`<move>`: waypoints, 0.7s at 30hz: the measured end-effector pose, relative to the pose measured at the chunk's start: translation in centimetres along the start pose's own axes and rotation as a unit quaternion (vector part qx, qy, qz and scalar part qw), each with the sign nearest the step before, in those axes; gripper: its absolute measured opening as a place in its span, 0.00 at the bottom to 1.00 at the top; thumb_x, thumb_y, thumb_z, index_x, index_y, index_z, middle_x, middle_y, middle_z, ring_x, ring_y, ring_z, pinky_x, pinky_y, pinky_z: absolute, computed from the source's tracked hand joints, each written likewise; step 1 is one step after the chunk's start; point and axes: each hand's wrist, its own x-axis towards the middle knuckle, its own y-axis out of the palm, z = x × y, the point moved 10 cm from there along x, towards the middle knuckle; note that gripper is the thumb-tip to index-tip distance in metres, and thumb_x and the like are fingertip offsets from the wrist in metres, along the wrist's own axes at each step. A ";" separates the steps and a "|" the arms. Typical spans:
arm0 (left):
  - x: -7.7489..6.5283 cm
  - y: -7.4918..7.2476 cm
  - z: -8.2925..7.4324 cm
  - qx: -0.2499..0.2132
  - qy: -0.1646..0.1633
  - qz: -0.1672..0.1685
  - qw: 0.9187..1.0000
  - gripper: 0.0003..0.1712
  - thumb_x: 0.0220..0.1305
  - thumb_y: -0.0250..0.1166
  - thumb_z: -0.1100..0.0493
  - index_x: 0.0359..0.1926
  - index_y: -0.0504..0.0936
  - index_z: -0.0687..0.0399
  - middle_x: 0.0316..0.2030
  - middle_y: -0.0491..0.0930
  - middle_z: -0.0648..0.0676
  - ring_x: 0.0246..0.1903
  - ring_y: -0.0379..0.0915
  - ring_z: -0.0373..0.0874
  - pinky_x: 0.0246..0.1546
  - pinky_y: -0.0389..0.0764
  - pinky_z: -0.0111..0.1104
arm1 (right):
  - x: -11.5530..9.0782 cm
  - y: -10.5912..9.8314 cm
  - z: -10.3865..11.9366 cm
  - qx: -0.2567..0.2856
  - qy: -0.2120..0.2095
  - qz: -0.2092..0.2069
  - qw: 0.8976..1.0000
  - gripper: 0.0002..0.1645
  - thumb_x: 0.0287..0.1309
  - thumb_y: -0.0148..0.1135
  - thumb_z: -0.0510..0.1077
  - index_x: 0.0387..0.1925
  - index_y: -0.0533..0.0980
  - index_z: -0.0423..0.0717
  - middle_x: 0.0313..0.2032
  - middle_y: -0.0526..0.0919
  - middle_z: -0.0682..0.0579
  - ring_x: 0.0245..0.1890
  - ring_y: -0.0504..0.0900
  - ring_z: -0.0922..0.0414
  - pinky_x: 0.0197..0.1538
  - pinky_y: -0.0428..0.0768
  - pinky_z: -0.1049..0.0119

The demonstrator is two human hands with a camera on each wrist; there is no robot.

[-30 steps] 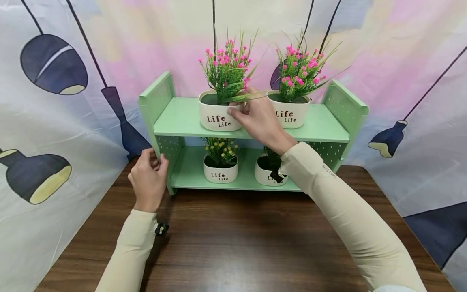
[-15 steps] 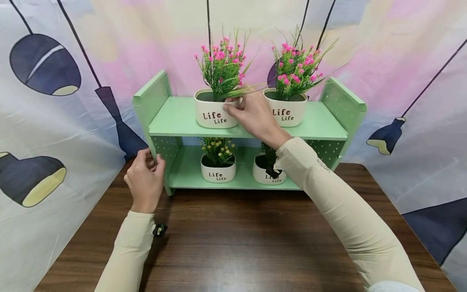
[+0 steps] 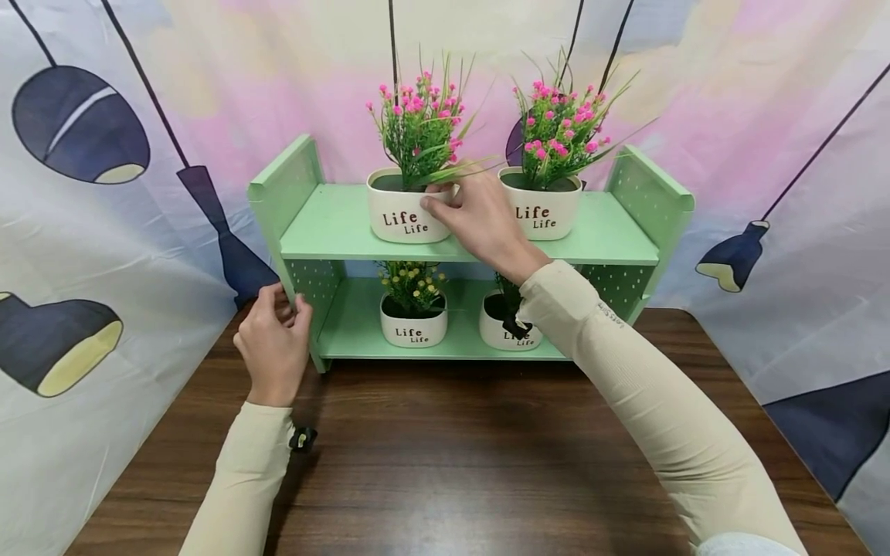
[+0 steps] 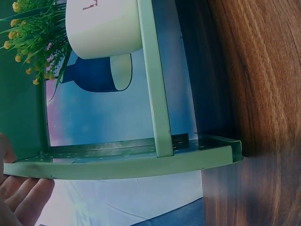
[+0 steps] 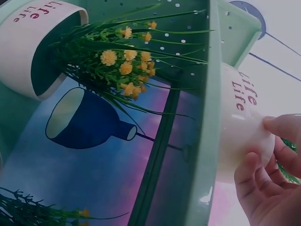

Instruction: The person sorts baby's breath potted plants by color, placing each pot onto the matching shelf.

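Note:
In the head view my right hand [image 3: 480, 216] pinches the right side of a white flowerpot [image 3: 399, 218] lettered "Life Life". Pink artificial flowers [image 3: 417, 127] rise from this pot, which stands upright on the top board of a green two-tier shelf [image 3: 334, 232]. My right thumb is on the pot's outer wall; some fingertips are hidden in the head view. My left hand [image 3: 274, 340] holds the front edge of the shelf's left side panel [image 4: 117, 167], thumb on one face and fingers on the other. A second white pot [image 3: 545, 212] with pink flowers stands just right of my right hand.
On the lower board stand a pot with yellow flowers [image 3: 413, 326] and another white pot [image 3: 504, 332], partly covered by my right wrist. The shelf stands on a brown wooden table [image 3: 431, 455]. A curtain printed with lamps [image 3: 208, 100] hangs behind and at both sides.
The shelf and pots sit slightly further left in the head view, as if the camera turned. Both hands keep their holds, and the pot stays at about the same spot along the shelf.

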 end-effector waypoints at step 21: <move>0.0 0.0 -0.1 0.000 0.001 0.000 1.000 0.12 0.72 0.65 0.61 0.47 0.84 0.67 0.36 0.89 0.65 0.30 0.88 0.60 0.33 0.78 0.58 | 0.0 0.2 -0.1 -0.018 -0.021 -0.029 0.999 0.15 0.70 0.69 0.46 0.53 0.86 0.44 0.50 0.87 0.47 0.38 0.85 0.54 0.48 0.79 0.61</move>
